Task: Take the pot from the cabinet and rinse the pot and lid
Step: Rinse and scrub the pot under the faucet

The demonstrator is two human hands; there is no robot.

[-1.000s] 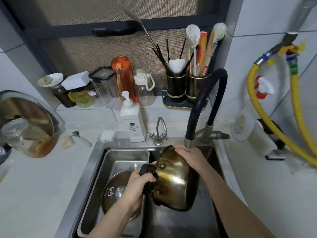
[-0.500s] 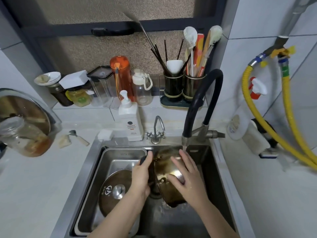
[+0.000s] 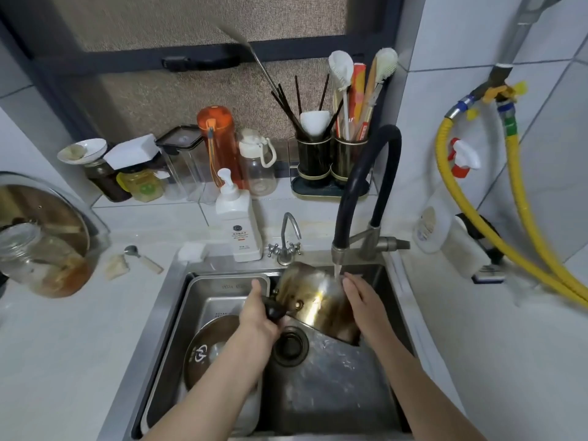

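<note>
Pot [image 3: 313, 299]: brass-coloured metal, tipped on its side inside the sink [image 3: 334, 393], its lower edge resting near the sink's right wall, its upper edge close under the spout. A thin stream of water falls from the black hose faucet [image 3: 366, 183] onto its upper right side.

Left hand [image 3: 257, 313]: fingers curled around the pot's dark handle [image 3: 275, 308], gripping it just above the drain [image 3: 289, 345].

Right hand [image 3: 362, 300]: fingers straight, laid flat against the pot's right flank, fingertips touching the water stream; it sits between the pot and the sink's right wall, with little room on that side.

Lid [image 3: 206, 354]: metal, with central knob, lying in the steel tray [image 3: 222, 288] that fills the sink's left part; partly covered by the left forearm.

Sink floor: wet, open toward the near edge, in front of the drain.

Back rim: small chrome tap [image 3: 286, 240] and white pump bottle [image 3: 238, 224] stand just behind the pot; a white sponge [image 3: 192, 251] lies at the rim's left corner.

Table [image 3: 63, 345], left: a spoon [image 3: 143, 259] near the sink edge, a glass jar [image 3: 41, 259] tilted at the far left.

Window ledge: bottles, jars and two utensil holders [image 3: 331, 160] in a row.

Right wall: yellow hoses [image 3: 509, 202] looping down, well apart from the sink.
</note>
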